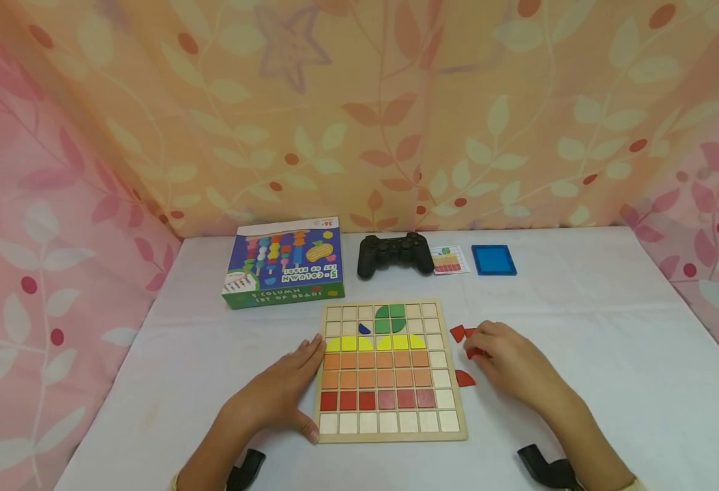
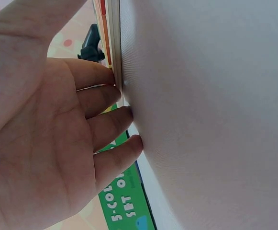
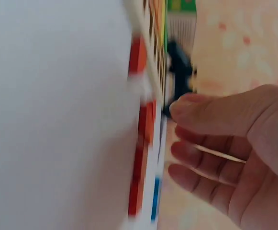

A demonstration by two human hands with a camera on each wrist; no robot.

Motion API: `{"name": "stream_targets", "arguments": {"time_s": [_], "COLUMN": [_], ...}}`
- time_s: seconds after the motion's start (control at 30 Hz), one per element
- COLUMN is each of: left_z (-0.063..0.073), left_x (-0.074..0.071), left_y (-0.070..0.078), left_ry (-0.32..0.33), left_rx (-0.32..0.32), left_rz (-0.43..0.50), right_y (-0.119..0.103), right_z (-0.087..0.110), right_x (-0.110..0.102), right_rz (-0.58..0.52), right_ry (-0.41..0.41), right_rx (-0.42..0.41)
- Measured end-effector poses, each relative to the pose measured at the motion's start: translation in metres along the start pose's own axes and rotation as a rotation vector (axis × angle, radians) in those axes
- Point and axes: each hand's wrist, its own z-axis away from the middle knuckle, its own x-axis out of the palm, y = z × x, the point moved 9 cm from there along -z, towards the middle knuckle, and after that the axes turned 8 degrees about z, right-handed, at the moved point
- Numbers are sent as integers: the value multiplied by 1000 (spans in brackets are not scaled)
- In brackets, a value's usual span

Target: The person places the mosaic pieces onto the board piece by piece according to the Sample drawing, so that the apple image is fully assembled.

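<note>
My left hand [image 1: 282,385] lies along the left edge of a wooden grid board [image 1: 390,437], its thumb at the near corner. In the left wrist view its fingertips [image 2: 111,76] are at the board's side, with nothing in the palm. The board bears green pieces [image 1: 390,318], a small blue piece [image 1: 364,329], a yellow row [image 1: 348,344], two orange rows and a red row [image 1: 366,400]. My right hand [image 1: 513,358] hovers over several loose red pieces [image 1: 456,333] right of the board. In the right wrist view the thumb and fingers are loosely bent above them, holding nothing visible. A red quarter-circle piece [image 1: 465,378] lies nearer me.
Behind the board stand a bead-set box [image 1: 286,262], a black game controller [image 1: 395,254], a small pattern card [image 1: 449,260] and a blue square tray [image 1: 493,260]. Black straps [image 1: 546,467] hang by both wrists. Patterned curtains [image 1: 359,136] border the white tabletop [image 1: 605,327].
</note>
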Motion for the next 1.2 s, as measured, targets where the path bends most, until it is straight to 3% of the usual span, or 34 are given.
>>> {"name": "stream_targets", "arguments": {"time_s": [0.2,0.37,0.8,1.2], "left_z": [1,1,0,0], "left_x": [-1,-2,-1,0], "left_y": [0,1,-2,-1], "left_ry": [5,5,5,-9], "left_rx": [-6,-12,-2,-8], "left_rz": [2,8,0,10], "right_y": [50,62,45,9], "right_z": [6,9,-6,-40], "right_x": [0,4,5,20], "right_rz": [37,3,5,85], "right_ry": [-80,-105,-30,-34], "right_rx": [170,203,154,47]}}
